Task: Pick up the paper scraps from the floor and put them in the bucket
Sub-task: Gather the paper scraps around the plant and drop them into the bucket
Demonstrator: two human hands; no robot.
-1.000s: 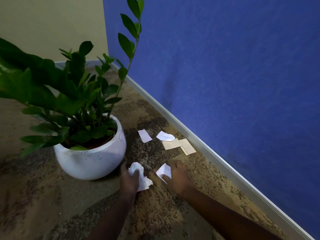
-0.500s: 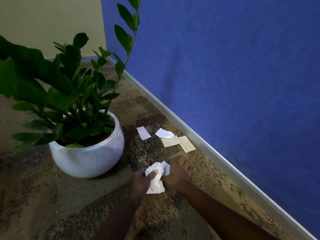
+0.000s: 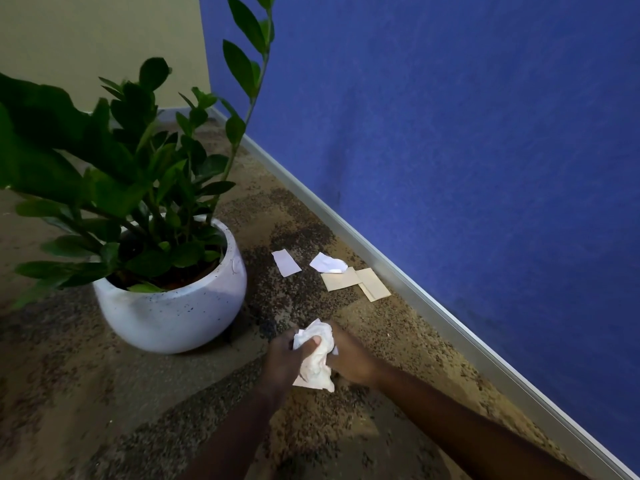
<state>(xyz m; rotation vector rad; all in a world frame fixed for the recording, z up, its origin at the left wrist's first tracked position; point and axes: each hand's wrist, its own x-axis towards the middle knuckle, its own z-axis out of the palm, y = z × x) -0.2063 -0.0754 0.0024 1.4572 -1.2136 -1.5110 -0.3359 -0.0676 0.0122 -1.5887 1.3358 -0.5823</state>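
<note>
Left hand [image 3: 281,358] grips paper wad [image 3: 317,367] lower centre; right hand [image 3: 353,362] against it, grip hidden. Likely bundling into 1 load.

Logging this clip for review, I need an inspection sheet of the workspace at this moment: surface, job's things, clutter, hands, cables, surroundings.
Surface: mottled brown carpet.
Job's things: paper wad held between both hands; flat white scrap, crumpled white scrap and two overlapping tan pieces lie on the floor near the baseboard; bucket not in view.
Clutter: white pot with a leafy plant, left of the scraps.
Hands: left hand grips the wad, thumb over it; right hand is against the wad, fingers hidden.
Cables: nothing seen.
Surroundings: blue wall with pale baseboard; beige wall behind the plant.
</note>
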